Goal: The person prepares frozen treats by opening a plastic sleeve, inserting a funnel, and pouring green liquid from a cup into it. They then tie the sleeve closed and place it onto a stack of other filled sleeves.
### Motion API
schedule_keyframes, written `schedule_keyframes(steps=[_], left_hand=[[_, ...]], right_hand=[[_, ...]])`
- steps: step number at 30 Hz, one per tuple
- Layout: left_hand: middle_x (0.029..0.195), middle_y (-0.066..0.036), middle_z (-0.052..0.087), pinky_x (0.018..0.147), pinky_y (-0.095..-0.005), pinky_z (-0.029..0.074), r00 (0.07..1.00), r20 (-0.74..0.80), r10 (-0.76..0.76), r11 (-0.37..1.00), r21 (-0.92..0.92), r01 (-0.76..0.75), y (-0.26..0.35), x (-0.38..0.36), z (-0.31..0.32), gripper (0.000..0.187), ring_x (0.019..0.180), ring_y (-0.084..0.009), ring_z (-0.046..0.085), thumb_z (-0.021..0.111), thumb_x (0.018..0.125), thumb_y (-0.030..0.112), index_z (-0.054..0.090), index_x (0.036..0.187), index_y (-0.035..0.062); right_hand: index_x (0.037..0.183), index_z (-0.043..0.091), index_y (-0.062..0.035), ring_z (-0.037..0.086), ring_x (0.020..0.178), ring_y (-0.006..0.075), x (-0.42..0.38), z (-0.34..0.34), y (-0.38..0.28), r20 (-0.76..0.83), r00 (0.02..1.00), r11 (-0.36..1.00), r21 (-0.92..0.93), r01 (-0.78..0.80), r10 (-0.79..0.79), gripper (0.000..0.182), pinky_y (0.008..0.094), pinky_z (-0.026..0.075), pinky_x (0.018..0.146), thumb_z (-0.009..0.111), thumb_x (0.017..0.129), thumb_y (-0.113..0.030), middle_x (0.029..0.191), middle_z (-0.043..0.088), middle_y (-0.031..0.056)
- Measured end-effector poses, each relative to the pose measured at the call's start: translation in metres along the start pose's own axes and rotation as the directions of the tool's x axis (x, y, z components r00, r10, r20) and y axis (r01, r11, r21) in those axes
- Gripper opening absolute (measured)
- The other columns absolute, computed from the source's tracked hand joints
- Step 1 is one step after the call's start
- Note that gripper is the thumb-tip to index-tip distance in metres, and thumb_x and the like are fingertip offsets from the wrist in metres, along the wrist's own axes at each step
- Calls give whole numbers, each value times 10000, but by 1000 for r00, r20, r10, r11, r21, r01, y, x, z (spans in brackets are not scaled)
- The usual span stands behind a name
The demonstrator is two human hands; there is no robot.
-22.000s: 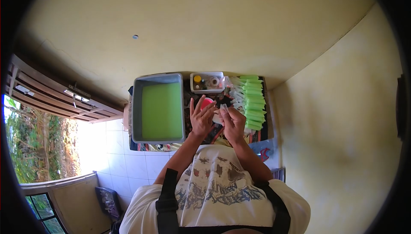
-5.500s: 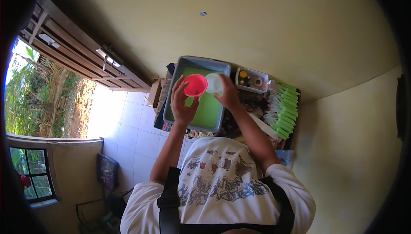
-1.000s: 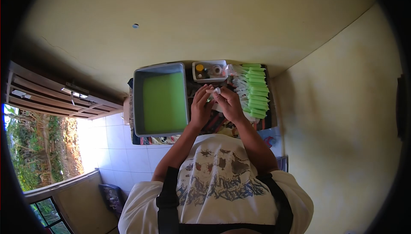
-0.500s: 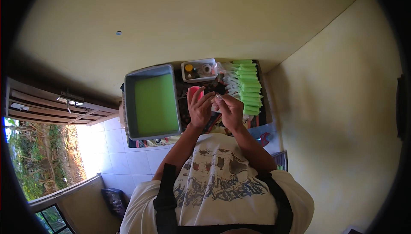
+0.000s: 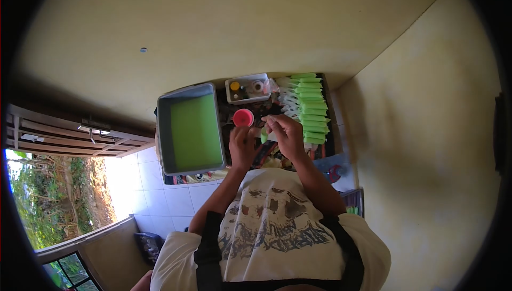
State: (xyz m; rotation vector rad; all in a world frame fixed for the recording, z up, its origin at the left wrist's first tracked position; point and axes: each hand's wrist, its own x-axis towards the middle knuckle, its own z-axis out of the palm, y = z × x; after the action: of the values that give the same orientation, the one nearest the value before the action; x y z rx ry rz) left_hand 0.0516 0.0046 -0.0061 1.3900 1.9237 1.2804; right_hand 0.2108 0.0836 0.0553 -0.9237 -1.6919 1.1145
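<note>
My right hand (image 5: 286, 134) is closed in a pinch on the top of a small clear plastic bag of green liquid (image 5: 264, 135), which hangs beside the fingers. Just below a pink cup (image 5: 244, 118), my left hand (image 5: 243, 146) has its fingers curled in; what they hold, if anything, is hidden. To the left stands a grey tub (image 5: 218, 131) of green liquid. Several filled green bags (image 5: 312, 112) lie in a row right of my hands, their clear twisted ends pointing left.
A white tray (image 5: 249, 100) at the back holds a yellow-lidded jar (image 5: 234, 86) and a roll (image 5: 258, 86). Patterned cloth (image 5: 269, 160) covers the work surface. Walls stand behind and to the right; a doorway (image 5: 120, 184) opens at the left.
My left hand has drawn back toward me, away from my right, and its spread fingers have curled. The pink cup and the small green bag now show more plainly.
</note>
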Motion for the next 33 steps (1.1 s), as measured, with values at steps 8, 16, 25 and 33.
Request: schedule_keyframes(steps=[8,16,25,33], left_hand=[[894,-53,682,705,-422,532,485,874,-16,-362,-457,812,-4,10,27,320,819,-239,670,453,1180,362,676,1161,134],[978,-76,715,827,-454,551,449,803,-392,-263,-566,781,12,27,26,275,937,-263,679,498,1154,299,694,1118,109],[1026,-177,694,812,-463,561,761,648,5,984,134,-120,91,53,-19,220,901,-368,698,606,1024,207,683,1012,1],[1011,-190,691,821,-488,557,725,639,259,927,46,-373,102,67,-19,192,939,-391,701,666,999,174,668,1059,-8]], right_hand=[[1125,784,2,750,749,193,-40,-23,-10,200,980,999,-30,9,-2,160,329,584,674,668,1054,-83,936,778,121],[1079,780,30,707,722,142,-62,-36,-12,73,995,985,152,-78,67,158,299,554,653,655,1069,-65,888,756,103],[1147,789,27,735,785,156,-9,-34,29,-166,985,995,94,-40,55,161,295,570,732,706,1037,-55,961,791,118],[1101,822,-46,748,917,102,-1,-23,35,-145,929,928,210,-306,339,203,284,569,763,847,951,-181,984,822,53]])
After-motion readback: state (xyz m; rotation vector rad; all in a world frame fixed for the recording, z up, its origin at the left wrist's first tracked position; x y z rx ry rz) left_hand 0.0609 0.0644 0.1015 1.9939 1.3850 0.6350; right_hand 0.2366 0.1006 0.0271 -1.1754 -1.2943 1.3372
